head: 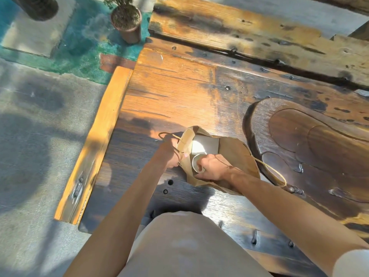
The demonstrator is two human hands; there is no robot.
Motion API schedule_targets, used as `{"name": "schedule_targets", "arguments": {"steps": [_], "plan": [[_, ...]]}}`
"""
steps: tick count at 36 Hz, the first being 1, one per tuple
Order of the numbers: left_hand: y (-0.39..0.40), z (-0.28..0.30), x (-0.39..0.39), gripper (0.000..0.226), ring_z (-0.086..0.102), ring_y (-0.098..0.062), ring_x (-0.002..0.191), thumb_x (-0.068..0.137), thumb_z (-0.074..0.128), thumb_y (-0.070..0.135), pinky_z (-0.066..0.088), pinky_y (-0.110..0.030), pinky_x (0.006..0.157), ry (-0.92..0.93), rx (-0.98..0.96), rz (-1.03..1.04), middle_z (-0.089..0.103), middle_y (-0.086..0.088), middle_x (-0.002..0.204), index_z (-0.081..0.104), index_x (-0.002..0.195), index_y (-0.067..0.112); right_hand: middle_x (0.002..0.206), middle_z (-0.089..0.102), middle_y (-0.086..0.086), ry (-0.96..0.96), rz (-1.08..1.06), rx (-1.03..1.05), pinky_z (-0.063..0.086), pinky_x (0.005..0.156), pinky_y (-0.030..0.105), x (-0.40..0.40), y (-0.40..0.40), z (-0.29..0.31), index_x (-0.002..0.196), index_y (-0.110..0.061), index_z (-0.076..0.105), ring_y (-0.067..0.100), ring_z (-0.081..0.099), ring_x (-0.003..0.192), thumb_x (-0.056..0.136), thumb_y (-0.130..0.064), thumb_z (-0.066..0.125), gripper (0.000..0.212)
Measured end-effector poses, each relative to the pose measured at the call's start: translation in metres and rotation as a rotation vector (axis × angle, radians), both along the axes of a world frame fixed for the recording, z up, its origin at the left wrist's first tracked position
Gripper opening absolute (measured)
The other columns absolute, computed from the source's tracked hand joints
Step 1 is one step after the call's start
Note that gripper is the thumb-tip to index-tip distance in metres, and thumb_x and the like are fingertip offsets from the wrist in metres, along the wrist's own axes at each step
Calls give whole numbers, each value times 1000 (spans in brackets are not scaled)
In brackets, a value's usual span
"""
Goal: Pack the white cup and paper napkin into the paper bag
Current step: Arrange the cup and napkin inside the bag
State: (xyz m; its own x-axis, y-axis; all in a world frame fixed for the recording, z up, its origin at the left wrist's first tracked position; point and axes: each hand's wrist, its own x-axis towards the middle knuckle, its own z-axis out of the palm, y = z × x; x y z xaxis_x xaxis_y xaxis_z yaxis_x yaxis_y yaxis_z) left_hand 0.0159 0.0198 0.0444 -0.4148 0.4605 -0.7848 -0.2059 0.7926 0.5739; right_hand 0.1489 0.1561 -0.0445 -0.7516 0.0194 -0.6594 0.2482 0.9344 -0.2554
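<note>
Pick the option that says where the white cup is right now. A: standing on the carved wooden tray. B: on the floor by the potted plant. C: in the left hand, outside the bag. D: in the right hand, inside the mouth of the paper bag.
D: the right hand grips the white cup within the open paper bag, which the left hand holds at its edge.

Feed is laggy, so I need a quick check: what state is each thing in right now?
Bag: open, on the table, mouth held wide.
Cup: in the bag's mouth, gripped.
Napkin: inside the bag, flat beyond the cup.
Left hand: closed on the bag's left edge and handle.
Right hand: closed on the cup.
Far handle: loose, lying on the tray.
</note>
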Motion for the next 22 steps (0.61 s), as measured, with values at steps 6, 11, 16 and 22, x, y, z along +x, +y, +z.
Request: {"name": "schedule_targets", "arguments": {"steps": [6,11,16,22], "plan": [[4,1,2,14,47,-16,63,91,61,6,40,-17,42,-33,-17,57,55,-10,86,56,97,17,72,64,0,50,-360,-79,53,70,32,-4,8,3,77,-23,63,22,63,73,90,-61,37,47],[7,3,6,5,57,-26,74,88,63,9,55,-40,70,44,-28,-45,61,-16,85,60,86,12,81,70,14,97,-680,-159,40,68,29,-8,18,2,83,-9,67,31,63,80,99,-36,42,40],[8,3,4,9,50,-14,61,89,64,6,45,-19,48,47,-12,-49,57,-7,78,59,96,9,108,70,11,29,-881,-204,46,85,31,-9,29,-7,106,-9,68,30,64,101,102,-32,41,36],[6,1,6,15,54,-21,80,88,63,0,44,-19,55,15,5,-15,59,-12,92,61,103,1,129,63,13,-45,-1016,-244,41,101,31,-9,37,-15,124,-4,61,30,58,119,104,-25,39,37]]}}
